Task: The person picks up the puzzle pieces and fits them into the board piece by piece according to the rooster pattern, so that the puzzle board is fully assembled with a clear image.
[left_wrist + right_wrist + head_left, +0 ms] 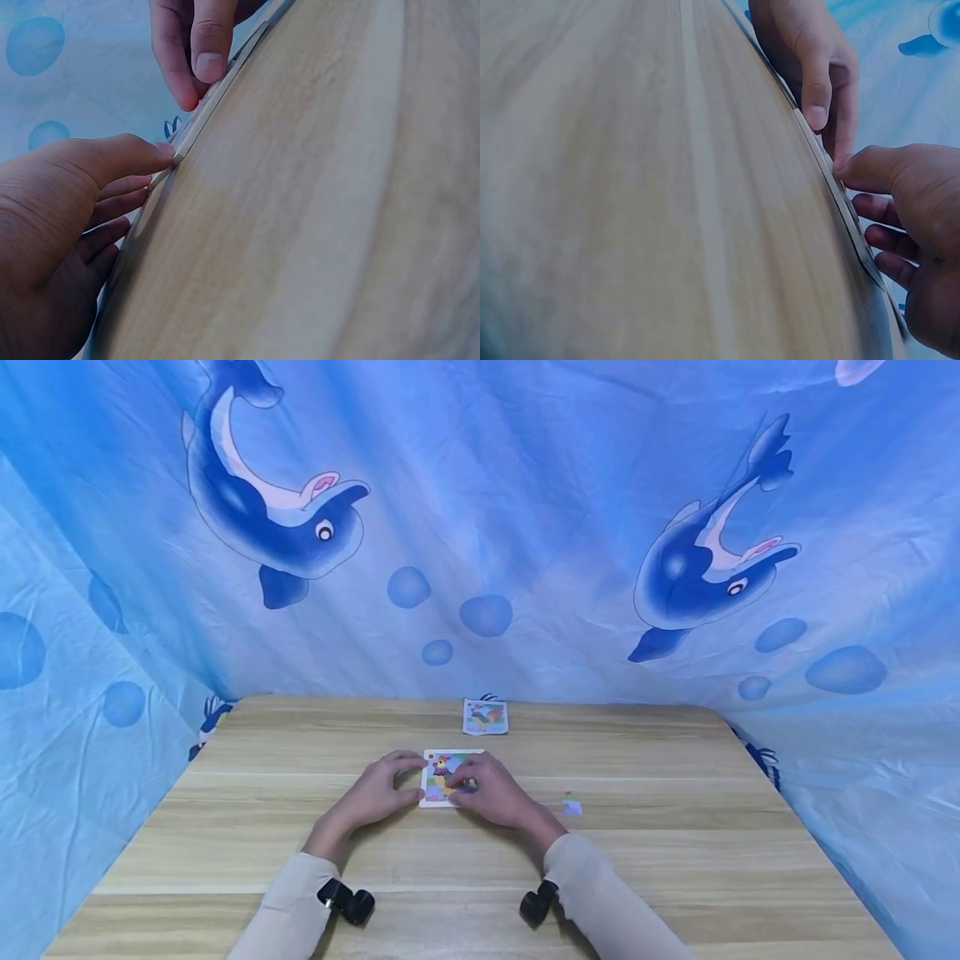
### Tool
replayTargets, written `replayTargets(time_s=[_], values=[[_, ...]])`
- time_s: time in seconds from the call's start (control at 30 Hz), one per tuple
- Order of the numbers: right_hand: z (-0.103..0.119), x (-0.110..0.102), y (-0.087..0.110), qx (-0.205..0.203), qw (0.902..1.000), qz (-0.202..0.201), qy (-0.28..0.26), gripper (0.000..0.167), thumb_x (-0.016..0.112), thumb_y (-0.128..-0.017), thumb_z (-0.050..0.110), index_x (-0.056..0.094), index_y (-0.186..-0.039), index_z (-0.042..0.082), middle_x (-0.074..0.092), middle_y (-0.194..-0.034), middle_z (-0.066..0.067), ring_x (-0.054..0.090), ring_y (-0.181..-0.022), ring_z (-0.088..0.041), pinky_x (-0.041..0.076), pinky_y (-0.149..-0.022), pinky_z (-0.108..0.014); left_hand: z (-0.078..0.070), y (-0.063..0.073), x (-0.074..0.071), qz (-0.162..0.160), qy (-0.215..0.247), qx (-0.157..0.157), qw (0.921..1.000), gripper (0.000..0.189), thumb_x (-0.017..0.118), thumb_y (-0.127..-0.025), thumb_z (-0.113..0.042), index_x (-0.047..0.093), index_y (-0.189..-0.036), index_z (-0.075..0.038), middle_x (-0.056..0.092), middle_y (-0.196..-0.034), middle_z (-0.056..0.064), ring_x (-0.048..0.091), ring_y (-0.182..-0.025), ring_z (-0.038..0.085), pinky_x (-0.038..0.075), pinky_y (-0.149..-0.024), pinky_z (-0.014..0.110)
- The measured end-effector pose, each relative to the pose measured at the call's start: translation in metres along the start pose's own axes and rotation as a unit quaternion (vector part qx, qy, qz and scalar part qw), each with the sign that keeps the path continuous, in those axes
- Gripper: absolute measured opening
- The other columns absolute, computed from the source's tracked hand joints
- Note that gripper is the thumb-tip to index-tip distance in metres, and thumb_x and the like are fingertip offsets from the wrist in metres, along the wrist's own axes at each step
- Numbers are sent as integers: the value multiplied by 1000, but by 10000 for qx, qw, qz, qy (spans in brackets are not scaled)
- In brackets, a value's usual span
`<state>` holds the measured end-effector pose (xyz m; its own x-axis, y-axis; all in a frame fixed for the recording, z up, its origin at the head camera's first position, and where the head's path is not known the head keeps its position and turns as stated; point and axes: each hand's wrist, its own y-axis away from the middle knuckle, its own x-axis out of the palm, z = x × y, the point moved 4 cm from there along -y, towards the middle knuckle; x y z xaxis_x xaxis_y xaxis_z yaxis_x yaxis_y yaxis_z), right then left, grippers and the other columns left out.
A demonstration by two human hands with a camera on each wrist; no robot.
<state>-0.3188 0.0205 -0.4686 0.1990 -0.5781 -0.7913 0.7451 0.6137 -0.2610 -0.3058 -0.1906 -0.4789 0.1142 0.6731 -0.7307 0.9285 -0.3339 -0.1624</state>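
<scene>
A small white-framed jigsaw puzzle [432, 799] with a colourful rooster picture lies flat on the wooden table. My left hand [381, 789] holds it by its left side, with the thumb at the lower corner and the index finger near the upper one. From the right, my right hand [491, 789] reaches over the picture. Its thumb and index finger pinch a puzzle piece down at the board's surface; the fingers mostly hide that piece. The right half of the puzzle is also covered by this hand. In the left wrist view, the left thumb [154, 156] touches the frame's edge.
Loose puzzle pieces [572, 806] lie on the table to the right of my right hand. A square card [485, 717] with a similar rooster picture lies behind the puzzle, near the back edge. A blue dolphin-print cloth [480, 527] hangs behind the wooden table [442, 877].
</scene>
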Motion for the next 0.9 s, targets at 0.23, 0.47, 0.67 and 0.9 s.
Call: replayTargets(time_s=[0.23,0.47,0.67,0.9], values=[[-1,1,-2,41,9999,22,131,16,79,-90,17,82,-105,13,74,-107,-2,60,-103,-17,51,-92,-32,0,-2,-1,8,-25,-1,10000,52,76,-91,-18,63,-140,-7,56,-148,17,50,-141,44,38,-118,64],[-2,1,-1,-19,9999,57,134,17,78,-91,18,82,-107,13,74,-107,-1,59,-103,-16,51,-91,-31,0,-2,0,52,44,-69,10000,52,76,-90,-17,64,-140,-7,56,-148,16,49,-142,43,37,-119,63],[-2,0,0,17,9999,70,91,17,79,-91,18,82,-107,14,73,-107,0,58,-102,-15,50,-91,-31,-1,-2,1,51,38,-79,9999,52,76,-91,-17,63,-140,-8,57,-148,15,50,-142,42,38,-120,62],[-5,2,0,-10,10000,-2,-17,18,79,-90,19,82,-107,15,73,-107,1,58,-103,-14,50,-91,-31,-1,-1,1,38,32,-88,9999,52,75,-91,-17,63,-140,-7,57,-148,15,49,-142,43,37,-119,63]])
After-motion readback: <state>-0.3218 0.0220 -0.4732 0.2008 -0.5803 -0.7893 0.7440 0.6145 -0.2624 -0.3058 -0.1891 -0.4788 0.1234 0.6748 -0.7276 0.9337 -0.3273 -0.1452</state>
